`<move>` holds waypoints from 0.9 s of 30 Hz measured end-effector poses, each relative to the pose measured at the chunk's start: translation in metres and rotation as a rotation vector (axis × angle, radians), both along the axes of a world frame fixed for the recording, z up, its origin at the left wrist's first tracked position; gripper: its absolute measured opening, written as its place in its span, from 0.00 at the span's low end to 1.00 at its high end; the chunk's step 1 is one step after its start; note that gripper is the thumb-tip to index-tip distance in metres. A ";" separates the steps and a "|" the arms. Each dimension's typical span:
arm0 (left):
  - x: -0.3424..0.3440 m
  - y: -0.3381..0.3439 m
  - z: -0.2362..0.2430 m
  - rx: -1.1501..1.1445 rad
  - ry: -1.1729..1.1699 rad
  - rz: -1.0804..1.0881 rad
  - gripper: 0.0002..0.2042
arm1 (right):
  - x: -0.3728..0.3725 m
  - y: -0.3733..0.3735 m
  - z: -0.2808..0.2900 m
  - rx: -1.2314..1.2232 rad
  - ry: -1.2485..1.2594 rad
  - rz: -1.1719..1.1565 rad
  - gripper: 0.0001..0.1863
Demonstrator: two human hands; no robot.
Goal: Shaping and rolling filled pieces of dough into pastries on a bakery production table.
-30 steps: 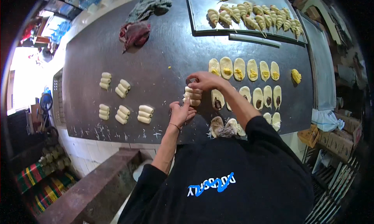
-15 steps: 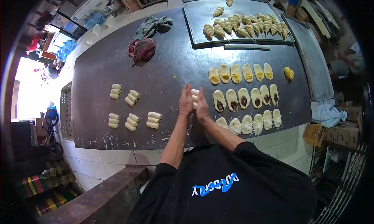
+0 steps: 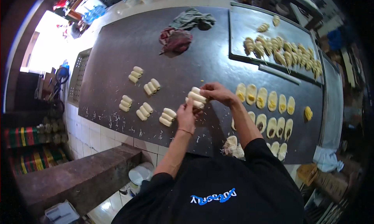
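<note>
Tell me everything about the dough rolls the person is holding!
The held dough rolls are about three small, pale cream logs, smooth and soft-looking, pressed side by side into one stack. They sit tilted just above the dark worktop, near its middle. The left hand cups them from below and the right hand grips them from the upper right, fingers touching the rolls. Similar three-roll clusters lie on the worktop to the left.

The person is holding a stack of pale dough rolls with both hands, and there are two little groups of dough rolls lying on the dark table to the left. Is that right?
Not quite. The head view shows five small groups of pale dough rolls lying on the dark table to the left, not two. The rest holds: the left hand and right hand together hold a stack of pale dough rolls.
</note>
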State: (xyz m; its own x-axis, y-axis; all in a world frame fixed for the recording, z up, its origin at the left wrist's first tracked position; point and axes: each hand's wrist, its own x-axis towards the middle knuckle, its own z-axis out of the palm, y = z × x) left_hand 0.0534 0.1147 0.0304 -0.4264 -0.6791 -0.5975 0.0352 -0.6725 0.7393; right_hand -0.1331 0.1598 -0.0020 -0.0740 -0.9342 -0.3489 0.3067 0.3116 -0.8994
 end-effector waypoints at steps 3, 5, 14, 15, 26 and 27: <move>0.024 -0.077 0.007 -0.171 -0.054 0.016 0.15 | 0.027 -0.074 0.034 -0.129 0.091 0.023 0.19; 0.031 -0.117 -0.013 -0.166 -0.226 -0.134 0.16 | 0.028 -0.114 0.013 0.002 0.453 0.115 0.18; 0.028 -0.160 -0.059 -0.383 -0.620 -0.435 0.26 | 0.049 -0.137 -0.013 0.254 0.878 0.202 0.18; 0.035 -0.166 -0.063 -0.283 -0.559 -0.445 0.25 | 0.044 -0.133 -0.009 0.224 0.789 0.131 0.19; 0.007 -0.161 -0.049 -1.642 -0.501 -1.096 0.24 | 0.101 0.044 0.016 0.194 0.406 -0.535 0.11; 0.001 -0.157 -0.050 -1.661 -0.533 -1.128 0.23 | 0.106 0.067 0.017 0.259 0.384 -0.427 0.13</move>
